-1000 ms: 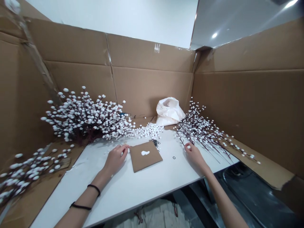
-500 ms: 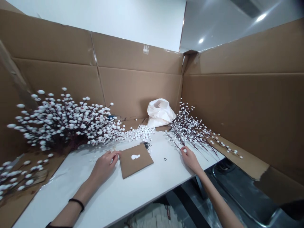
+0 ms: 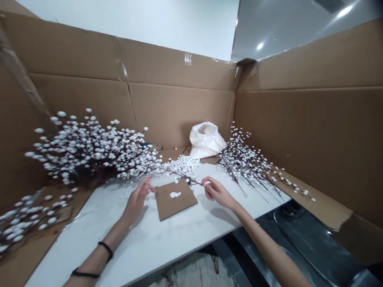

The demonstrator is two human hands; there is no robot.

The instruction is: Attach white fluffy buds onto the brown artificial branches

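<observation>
My left hand [image 3: 137, 199] hovers open with its fingers spread, just left of a square brown cardboard card [image 3: 176, 207] and holding nothing. The card has a white blob [image 3: 175, 195] on it. My right hand [image 3: 217, 191] pinches the thin dark stem of a white-budded artificial pussy willow sprig [image 3: 182, 169], which reaches left over a heap of loose white buds [image 3: 185, 162]. Small black rubber rings [image 3: 189, 183] lie at the card's top corner, close to the stem. A large pussy willow bunch [image 3: 89, 155] lies left of my hands, and a looser bunch [image 3: 248, 165] lies to their right.
Cardboard walls [image 3: 179, 111] surround the white table [image 3: 125, 235] at the back and sides. A white plastic bag [image 3: 206, 140] stands at the back. More pussy willow [image 3: 30, 215] lies on cardboard at the lower left. Dark floor shows beyond the table's front edge.
My right hand has moved left from the right bunch to the card's upper right and now pinches a stem. My left hand has lifted from the card's edge, its fingers spread.
</observation>
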